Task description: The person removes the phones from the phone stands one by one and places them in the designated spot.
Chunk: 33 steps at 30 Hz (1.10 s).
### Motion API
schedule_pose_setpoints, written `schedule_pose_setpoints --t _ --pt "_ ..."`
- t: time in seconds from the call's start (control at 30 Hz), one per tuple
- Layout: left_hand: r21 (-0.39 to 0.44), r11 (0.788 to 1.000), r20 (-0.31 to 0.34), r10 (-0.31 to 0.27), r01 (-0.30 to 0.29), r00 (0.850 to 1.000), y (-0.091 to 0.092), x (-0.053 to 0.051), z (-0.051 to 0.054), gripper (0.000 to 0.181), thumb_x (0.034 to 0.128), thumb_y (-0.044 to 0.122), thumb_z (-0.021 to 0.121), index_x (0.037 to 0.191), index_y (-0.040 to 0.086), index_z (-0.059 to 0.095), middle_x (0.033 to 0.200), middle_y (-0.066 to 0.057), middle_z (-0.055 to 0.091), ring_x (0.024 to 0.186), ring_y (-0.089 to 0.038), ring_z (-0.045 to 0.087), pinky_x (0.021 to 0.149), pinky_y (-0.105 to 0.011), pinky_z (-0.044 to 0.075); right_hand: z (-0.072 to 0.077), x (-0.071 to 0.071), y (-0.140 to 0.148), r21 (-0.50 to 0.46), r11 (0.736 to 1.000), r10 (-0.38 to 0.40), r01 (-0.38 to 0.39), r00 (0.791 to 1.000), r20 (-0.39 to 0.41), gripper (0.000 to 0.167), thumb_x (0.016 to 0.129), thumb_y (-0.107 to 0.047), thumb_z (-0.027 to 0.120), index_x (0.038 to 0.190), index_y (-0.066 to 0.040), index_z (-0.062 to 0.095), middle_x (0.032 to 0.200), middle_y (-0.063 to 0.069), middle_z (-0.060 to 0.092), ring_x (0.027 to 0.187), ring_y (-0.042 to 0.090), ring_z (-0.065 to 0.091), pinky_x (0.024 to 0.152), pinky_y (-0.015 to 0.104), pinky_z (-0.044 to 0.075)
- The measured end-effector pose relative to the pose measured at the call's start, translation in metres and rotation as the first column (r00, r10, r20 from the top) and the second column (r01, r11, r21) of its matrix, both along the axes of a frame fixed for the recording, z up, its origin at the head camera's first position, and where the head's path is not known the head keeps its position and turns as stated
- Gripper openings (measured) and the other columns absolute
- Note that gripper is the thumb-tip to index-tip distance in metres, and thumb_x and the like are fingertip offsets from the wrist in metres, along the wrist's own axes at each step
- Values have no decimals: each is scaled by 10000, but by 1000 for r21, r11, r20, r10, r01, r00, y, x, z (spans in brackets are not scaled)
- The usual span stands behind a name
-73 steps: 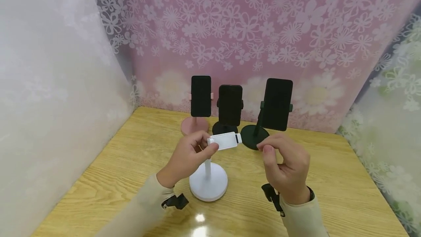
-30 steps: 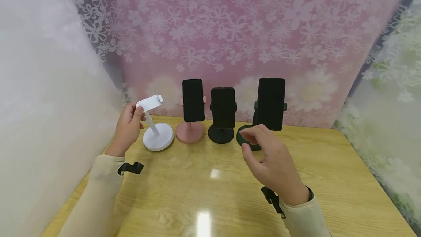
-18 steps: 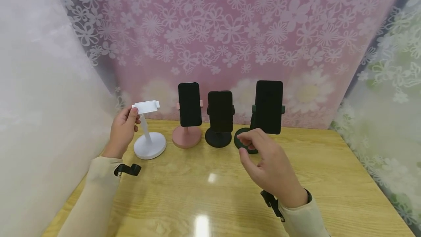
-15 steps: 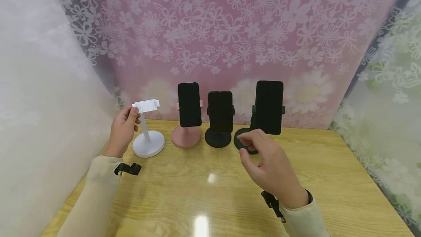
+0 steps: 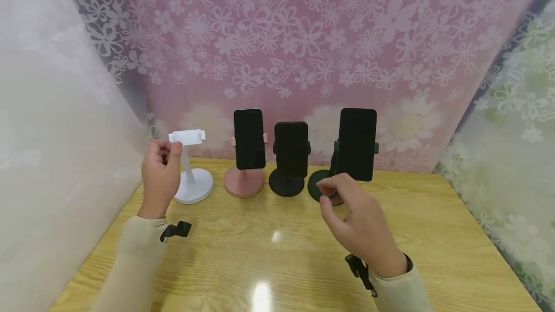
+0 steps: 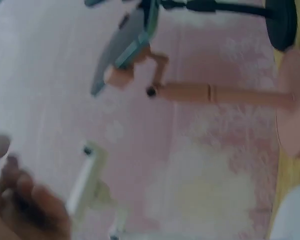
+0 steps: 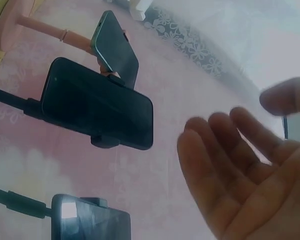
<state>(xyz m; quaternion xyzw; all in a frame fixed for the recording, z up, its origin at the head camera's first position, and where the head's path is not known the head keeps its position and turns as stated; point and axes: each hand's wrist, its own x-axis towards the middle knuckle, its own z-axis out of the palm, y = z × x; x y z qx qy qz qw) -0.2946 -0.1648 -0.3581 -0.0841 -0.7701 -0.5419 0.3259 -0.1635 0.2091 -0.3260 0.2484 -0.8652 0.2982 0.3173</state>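
Observation:
At the left end of a row stands a white phone stand (image 5: 195, 188), upright, its clamp bare. My left hand (image 5: 160, 177) is right by the clamp's left end, fingers loosely curled with a gap to the thumb. In the blurred left wrist view, the fingers of this hand (image 6: 35, 205) lie beside the white clamp (image 6: 85, 182) without gripping it; whether they touch is unclear. My right hand (image 5: 360, 225) hovers over the table before the dark green stand (image 5: 318, 183). The right wrist view shows that hand (image 7: 240, 175) holding nothing, its fingers relaxed.
Right of the white stand, a pink stand (image 5: 244, 183) bears a phone (image 5: 249, 139). Further right, a black stand (image 5: 286, 184) holds another phone (image 5: 291, 149). The green one carries a larger phone (image 5: 357, 143). Behind the wooden table (image 5: 243, 249) hangs a pink floral curtain (image 5: 282, 37).
The white stand went from the front middle to the row's left end, carried by my left hand. Its clamp turned to face front, and the left fingers have let go. My right fingers loosened.

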Motion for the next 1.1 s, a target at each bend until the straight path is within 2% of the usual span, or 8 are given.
schedule_pose_setpoints --t 0.1,0.23,0.4,0.63,0.73,0.87,1.0,1.1 --pt "-128 976 86 -164 174 983 24 11 3 231 1053 247 632 1027 19 603 804 -61 550 676 -148 481 628 -243 401 0 0 0 -43 998 -43 44 999 15 191 939 -25 676 1113 -103 687 1034 -45 689 858 70 648 720 255 579" --pt "-97 934 271 -307 344 912 58 15 5 417 1047 369 627 1259 26 520 1049 -112 585 919 -220 566 834 -336 481 -1 -1 1 -64 993 -94 99 993 71 155 955 -53 674 1102 -100 687 1007 -35 692 854 66 647 680 310 595" --pt "6 948 366 -297 317 882 81 8 -1 689 1029 476 616 1526 121 298 1177 -126 582 1016 -277 619 853 -408 516 -3 -1 0 -72 990 -111 122 985 133 151 967 -83 676 1117 -106 685 987 -44 688 847 68 647 661 324 599" --pt "-16 964 371 -240 265 897 87 -1 -13 771 1025 499 615 1610 152 250 1033 -130 532 877 -275 543 780 -367 452 -4 0 -2 -74 991 -92 110 973 211 150 984 -94 664 1133 -107 675 971 -53 670 844 63 634 658 294 596" --pt "29 955 385 -283 295 878 88 -5 -17 808 1021 522 609 1638 189 207 1164 -144 530 973 -278 563 855 -391 488 -3 0 -3 -67 994 -73 91 969 234 144 986 -96 665 1129 -113 678 970 -61 665 846 57 630 668 269 589" --pt "258 875 396 -483 410 781 88 -11 -20 798 1060 449 572 1669 256 94 1457 -155 462 1192 -301 614 1035 -498 511 -3 0 -5 -27 996 -76 86 964 254 147 988 -119 673 1135 -118 687 977 -62 664 848 55 626 673 260 584" --pt "525 719 342 -668 456 661 84 -12 -18 730 1096 332 536 1669 275 87 1514 -135 451 1165 -235 642 1045 -434 516 -3 0 -6 27 996 -92 88 962 255 160 987 -150 682 1146 -132 687 1013 -60 663 864 63 630 680 268 582" --pt "594 669 321 -706 446 631 82 -9 -15 720 1092 272 539 1667 269 105 1527 -98 464 1117 -172 653 963 -328 552 -3 0 -7 56 996 -87 75 961 262 151 990 -171 679 1140 -154 687 1043 -72 657 867 48 626 694 261 578"
